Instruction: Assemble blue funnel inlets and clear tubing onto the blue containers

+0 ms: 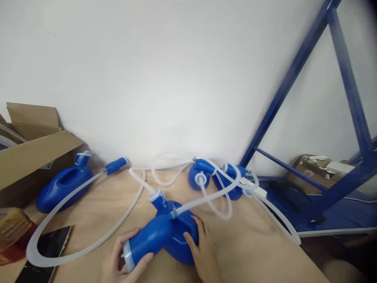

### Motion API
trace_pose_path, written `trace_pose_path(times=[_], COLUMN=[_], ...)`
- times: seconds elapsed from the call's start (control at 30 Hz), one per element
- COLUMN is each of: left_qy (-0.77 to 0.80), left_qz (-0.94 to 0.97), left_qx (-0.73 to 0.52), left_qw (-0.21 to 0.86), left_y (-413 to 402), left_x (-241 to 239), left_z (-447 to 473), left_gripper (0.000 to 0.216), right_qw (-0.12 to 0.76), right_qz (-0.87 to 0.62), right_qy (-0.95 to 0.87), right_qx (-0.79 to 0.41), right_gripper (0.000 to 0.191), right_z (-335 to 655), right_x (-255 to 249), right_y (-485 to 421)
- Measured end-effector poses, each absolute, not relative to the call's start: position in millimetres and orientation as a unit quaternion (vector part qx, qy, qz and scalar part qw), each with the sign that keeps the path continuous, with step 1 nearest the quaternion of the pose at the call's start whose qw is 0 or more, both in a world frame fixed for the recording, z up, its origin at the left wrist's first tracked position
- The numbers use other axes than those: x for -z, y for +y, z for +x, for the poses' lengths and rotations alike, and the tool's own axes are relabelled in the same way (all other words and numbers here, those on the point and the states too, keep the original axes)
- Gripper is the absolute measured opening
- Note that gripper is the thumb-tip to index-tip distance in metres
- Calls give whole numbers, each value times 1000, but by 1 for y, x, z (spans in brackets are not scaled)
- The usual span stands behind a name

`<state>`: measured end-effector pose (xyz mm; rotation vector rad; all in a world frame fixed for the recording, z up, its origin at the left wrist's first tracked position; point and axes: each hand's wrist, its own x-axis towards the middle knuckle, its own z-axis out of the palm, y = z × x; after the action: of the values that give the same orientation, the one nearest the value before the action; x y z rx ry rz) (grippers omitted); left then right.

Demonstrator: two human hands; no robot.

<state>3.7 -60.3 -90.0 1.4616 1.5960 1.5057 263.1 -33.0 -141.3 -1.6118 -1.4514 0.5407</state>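
My left hand is closed round a blue plastic mouthpiece, a wide tube with a pale rim at its near end. A clamp at its far end joins it to a translucent white hose that arcs up to the right. Directly behind the mouthpiece a blue plastic bottle stands on the table, partly hidden by it. The bottle's angled neck has a pale cap with a hose running into it. Around the bottle's right side my right hand curls its thumb and fingers.
Similar blue bottles with tangled hoses stand at the back right, and another bottle at left. A phone, a red-and-yellow container and an open cardboard box lie leftward. A blue metal frame rises beyond the table.
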Motion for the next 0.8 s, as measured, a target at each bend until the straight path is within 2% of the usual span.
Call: trace_pose_path(times=[0.13,0.3,0.43,0.5,0.57,0.63,0.8], left_qy=[611,597,565,554,557,580,685], left_qz=[533,552,603,619,626,624,582], left_qx=[-549,-558,-536,-526,-516,-503,-438], left_qw=[201,167,175,182,175,147,12], left_y=[-44,-7,26,40,50,55,56], left_x=[108,107,106,112,118,121,97], left_z=[46,79,97,94,78,44,-92], left_gripper=[56,51,48,62,86,95,56], right_qw=[462,478,475,479,482,486,503], right_qz=[-657,-660,-668,-668,-666,-664,-655], right_qy=[-578,-575,-570,-567,-568,-567,-564], right_qx=[-143,-76,-55,-49,-45,-35,15], right_gripper=[48,43,50,54,56,59,73], right_z=[249,241,248,250,249,247,241], right_x=[158,177,174,169,164,162,160], right_y=[-37,-37,-19,0,25,53,118])
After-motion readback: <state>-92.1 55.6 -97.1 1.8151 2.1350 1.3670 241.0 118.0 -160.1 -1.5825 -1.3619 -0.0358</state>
